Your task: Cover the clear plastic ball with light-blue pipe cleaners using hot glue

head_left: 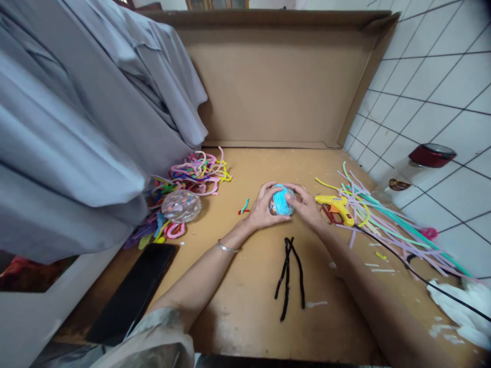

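My left hand [264, 208] curls around the left side of a small clear ball [283, 201] with a band of bright blue strands across its middle and orange specks inside. From the other side my right hand [305, 203] grips the same ball, its thumb pressed on the blue band. Below the hands, several black pipe cleaners [287, 276] lie on the table, joined or crossed near the top. Short red and teal pieces [244, 207] lie left of my left hand. A yellow glue gun [337, 208] rests just right of my right hand.
On the left are a clear faceted ball [181, 206], a heap of coloured pipe cleaners [199, 171] and a black flat device [134, 291]. Long pastel pipe cleaners [406, 230], a lidded jar [406, 176] and white tissue [460, 312] are on the right. Cardboard [276, 82] stands behind; grey cloth [76, 128] hangs left.
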The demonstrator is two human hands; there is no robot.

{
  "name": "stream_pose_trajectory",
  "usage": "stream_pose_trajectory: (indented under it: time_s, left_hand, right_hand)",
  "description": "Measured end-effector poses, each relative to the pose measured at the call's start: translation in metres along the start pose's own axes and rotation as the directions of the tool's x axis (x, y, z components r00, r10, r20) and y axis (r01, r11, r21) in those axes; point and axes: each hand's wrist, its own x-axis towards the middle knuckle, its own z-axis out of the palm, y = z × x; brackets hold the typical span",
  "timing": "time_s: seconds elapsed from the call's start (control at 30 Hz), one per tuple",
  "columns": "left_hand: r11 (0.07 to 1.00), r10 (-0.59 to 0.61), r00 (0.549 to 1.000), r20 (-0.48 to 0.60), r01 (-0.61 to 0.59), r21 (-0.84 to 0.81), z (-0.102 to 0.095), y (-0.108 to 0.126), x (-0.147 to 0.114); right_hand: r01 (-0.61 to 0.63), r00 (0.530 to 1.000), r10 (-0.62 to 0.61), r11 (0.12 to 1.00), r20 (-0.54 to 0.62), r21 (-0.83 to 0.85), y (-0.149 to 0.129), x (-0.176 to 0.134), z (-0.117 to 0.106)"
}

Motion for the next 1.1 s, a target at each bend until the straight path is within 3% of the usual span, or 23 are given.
stream_pose_trajectory:
  time_s: [0.17,0.37,0.6,1.1]
  left_hand:
    - [1.000,-0.001,1.000,0.004,0.001,-0.004,0.0000,-0.0004,0.0005]
    - [1.000,-0.003,1.000,-0.005,0.003,-0.010,-0.0009,0.0001,0.0003]
    - [1.000,-0.021,1.000,-0.013,0.021,0.004,-0.0042,0.0003,-0.0013]
    - [0.996,-0.047,0.997,0.057,0.042,0.077,-0.0093,0.0066,-0.0047]
  right_hand:
    - [-0.049,0.999,0.049,0.999,-0.020,-0.020,0.0010,0.0002,-0.0019]
    - [0.003,1.000,-0.001,0.998,0.028,-0.064,0.0056,0.0011,-0.0002]
    - [-0.022,1.000,0.023,0.998,0.012,-0.057,0.0023,0.0018,-0.0026]
    - [-0.043,0.999,0.044,0.998,0.008,-0.038,0.0049,0.0022,0.0026]
